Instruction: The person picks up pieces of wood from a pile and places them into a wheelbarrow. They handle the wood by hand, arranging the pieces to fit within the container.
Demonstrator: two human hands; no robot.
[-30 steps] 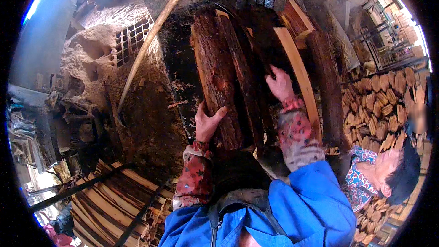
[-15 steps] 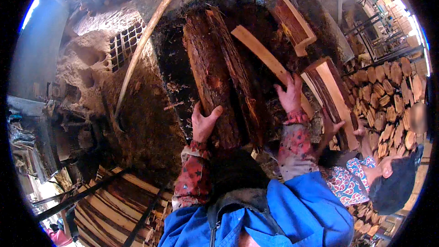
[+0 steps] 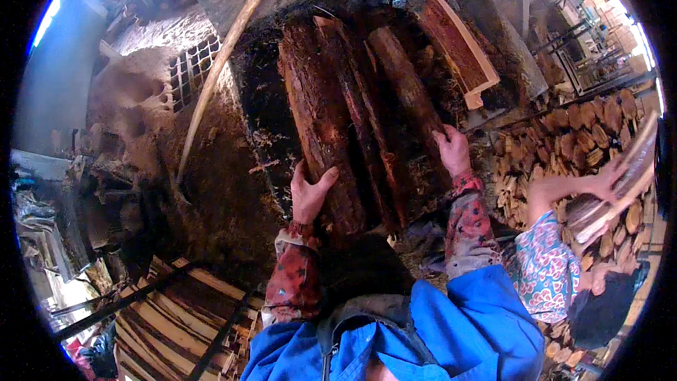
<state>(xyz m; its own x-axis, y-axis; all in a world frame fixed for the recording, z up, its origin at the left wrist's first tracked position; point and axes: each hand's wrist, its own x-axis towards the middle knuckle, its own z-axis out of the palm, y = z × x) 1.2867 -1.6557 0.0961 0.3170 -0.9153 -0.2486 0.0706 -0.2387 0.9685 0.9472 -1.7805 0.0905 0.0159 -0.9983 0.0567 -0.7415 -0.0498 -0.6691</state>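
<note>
On the dark bed in front of me lies a broad slab of wood (image 3: 315,106) with rough brown bark facing up. My left hand (image 3: 310,196) grips its near left edge, thumb on top. Beside it to the right is a narrower bark-covered strip (image 3: 358,102), untouched by either hand. Farther right, my right hand (image 3: 453,151) has its fingers closed round the near end of another bark-covered slab (image 3: 407,74). That slab slants from far left to near right. The undersides of all these pieces are hidden.
An angled piece of cut wood (image 3: 462,49) rests at the far right of the bed. On the right a co-worker's arm (image 3: 564,190) carries a blurred slab (image 3: 620,183) before stacked split wood (image 3: 522,162). A curved pole (image 3: 218,63) stands left; slatted boards (image 3: 169,317) lie near left.
The slab in my right hand has turned from its pale cut face to its bark. My right hand moved slightly nearer. The co-worker has lifted a slab away to the right.
</note>
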